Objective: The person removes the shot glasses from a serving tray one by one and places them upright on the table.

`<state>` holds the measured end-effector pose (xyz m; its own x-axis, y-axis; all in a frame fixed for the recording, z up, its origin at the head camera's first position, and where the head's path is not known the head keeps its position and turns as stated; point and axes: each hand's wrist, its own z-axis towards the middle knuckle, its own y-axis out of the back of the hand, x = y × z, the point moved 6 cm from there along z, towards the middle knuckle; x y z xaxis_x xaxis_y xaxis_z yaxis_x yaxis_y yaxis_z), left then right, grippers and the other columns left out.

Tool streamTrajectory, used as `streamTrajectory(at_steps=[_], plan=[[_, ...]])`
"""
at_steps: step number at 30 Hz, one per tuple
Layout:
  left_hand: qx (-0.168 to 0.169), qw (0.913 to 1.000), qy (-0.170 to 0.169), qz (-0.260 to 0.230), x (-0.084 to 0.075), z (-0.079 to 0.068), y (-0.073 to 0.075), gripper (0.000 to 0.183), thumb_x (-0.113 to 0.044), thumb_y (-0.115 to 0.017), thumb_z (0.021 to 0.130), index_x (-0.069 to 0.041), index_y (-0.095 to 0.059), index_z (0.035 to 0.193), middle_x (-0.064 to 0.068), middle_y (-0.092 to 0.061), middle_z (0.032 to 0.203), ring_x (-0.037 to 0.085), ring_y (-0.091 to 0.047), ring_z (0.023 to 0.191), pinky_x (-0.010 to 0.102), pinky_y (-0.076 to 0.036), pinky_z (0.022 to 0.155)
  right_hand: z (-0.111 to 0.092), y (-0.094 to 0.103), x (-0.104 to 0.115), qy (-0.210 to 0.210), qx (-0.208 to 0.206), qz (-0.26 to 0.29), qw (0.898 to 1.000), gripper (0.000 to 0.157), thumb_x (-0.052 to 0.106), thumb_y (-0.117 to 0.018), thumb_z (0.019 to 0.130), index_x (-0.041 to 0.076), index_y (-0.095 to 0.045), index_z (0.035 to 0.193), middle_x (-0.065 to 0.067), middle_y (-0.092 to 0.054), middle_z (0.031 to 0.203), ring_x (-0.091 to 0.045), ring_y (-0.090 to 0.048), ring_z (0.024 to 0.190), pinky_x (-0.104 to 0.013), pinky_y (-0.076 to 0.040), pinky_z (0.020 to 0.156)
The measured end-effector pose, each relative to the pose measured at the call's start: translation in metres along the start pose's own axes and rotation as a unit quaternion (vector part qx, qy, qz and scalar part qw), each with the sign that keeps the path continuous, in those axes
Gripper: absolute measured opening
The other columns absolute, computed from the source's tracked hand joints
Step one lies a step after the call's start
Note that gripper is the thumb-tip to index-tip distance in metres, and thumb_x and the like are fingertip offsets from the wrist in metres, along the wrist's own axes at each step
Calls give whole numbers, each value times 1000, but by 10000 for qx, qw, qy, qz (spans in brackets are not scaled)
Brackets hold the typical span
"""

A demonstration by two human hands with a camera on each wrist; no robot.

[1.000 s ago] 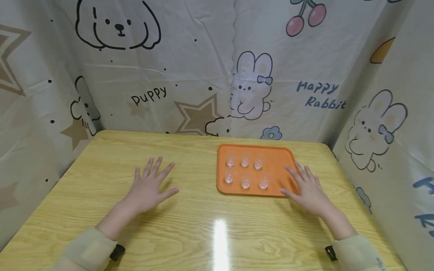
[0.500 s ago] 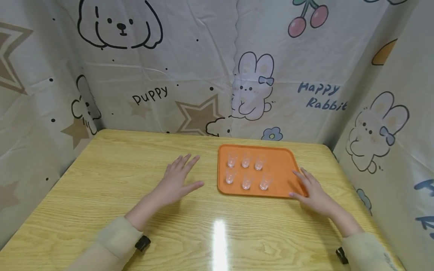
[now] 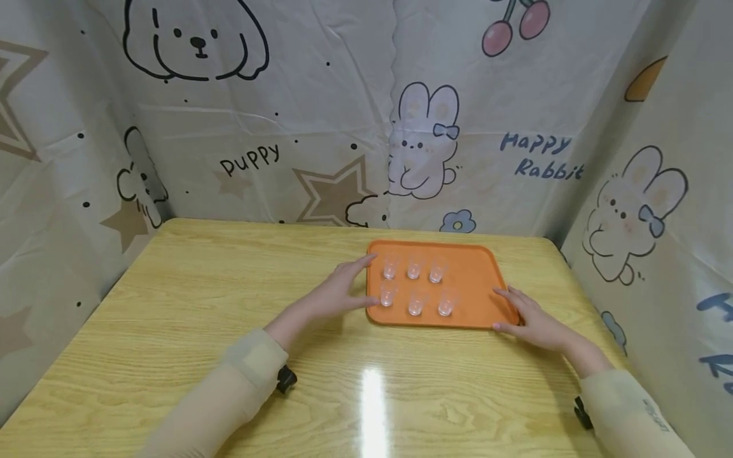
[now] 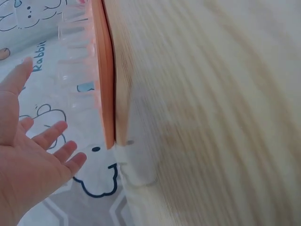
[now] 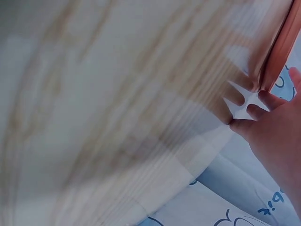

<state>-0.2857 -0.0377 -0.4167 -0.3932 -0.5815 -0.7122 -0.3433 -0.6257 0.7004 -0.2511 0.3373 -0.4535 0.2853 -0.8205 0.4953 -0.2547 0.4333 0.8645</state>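
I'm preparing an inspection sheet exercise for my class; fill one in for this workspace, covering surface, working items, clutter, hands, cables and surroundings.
Surface: pale wood-grain table, with a bright streak of reflected light.
Working items: orange rectangular tray with rounded corners, bearing six small clear cups in two rows of three.
Clutter: nothing seen.
Hands: left hand at the tray's left end, fingers extended; right hand at the right end. Whether either grips the tray is unclear.
Cables: nothing seen.
Surroundings: pale printed cloth curtain with rabbits and stars.
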Motion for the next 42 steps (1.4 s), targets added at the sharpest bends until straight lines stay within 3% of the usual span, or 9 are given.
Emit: streamTrajectory(at_steps=[9,19,26,33,42], plan=[[299,9983,-200,-468,-2,26,-13,84,-27,-76,80,-21,-28,148,11,-51,136,25,-38,132,46,-27,110,9,1,-5,-57,3,-59,10000,76,41,-63,89,10,-27,148,-32,-9,152,-53,-10,136,-74,-17,98],[538,9960,-146,-695,0,32,-29,73,-20,-74,83,-12,-36,144,9,-57,123,25,-49,119,42,-39,103,18,2,-5,-344,15,-398,9986,92,51,-65,84,3,-22,149,-27,-7,154,-51,-9,137,-70,-16,102],[408,9965,-132,-712,3,36,-34,55,-15,-73,83,-7,-49,131,3,-59,106,21,-53,110,38,-45,96,19,1,-6,-432,-24,-587,9973,92,53,-65,82,4,-24,149,-24,-9,155,-51,-12,136,-70,-17,102],[212,9988,-30,-441,1,40,-32,35,-13,-72,83,-9,-59,115,4,-61,108,20,-56,105,35,-47,92,21,3,-7,-521,40,-591,9969,90,54,-67,80,5,-30,146,-23,-9,155,-55,-12,134,-73,-16,100],[86,9991,28,-405,2,37,-27,33,-16,-73,83,-10,-60,113,3,-62,107,20,-56,105,35,-46,92,23,3,-8,-487,-76,-682,9965,91,55,-67,80,5,-30,146,-24,-13,154,-54,-14,134,-72,-18,100]])
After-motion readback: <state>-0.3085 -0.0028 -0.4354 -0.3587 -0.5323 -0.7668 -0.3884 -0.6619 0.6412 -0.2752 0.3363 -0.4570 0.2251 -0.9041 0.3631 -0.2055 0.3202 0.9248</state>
